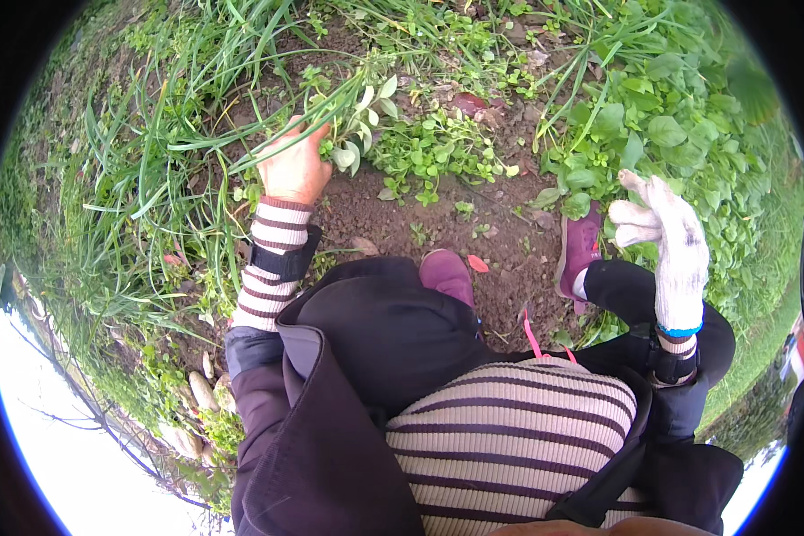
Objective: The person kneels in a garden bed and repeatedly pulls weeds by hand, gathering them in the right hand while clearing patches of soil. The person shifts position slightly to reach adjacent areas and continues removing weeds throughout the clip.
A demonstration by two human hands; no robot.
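Note:
My left hand (295, 164), bare, reaches in among the green plants at the upper left. Its fingers are curled around leafy stems (358, 127) with pale undersides, and long thin green blades (268, 137) cross over its back; the fingertips are partly hidden. My right hand (666, 234) wears a white knitted glove with a blue cuff and some dark smudges. It hangs over the right knee beside broad-leaved green plants (666, 130), fingers slightly bent and apart, holding nothing visible. Small-leaved weeds (442, 151) lie on the brown soil (388, 214) between the hands.
Two purple shoes (447, 276) stand on the soil, with a red leaf (478, 263) between them. Grass-like clumps (141, 161) fill the left side. Stones (203, 390) and bare twigs lie at the lower left. A dark red leaf (469, 103) lies near the top.

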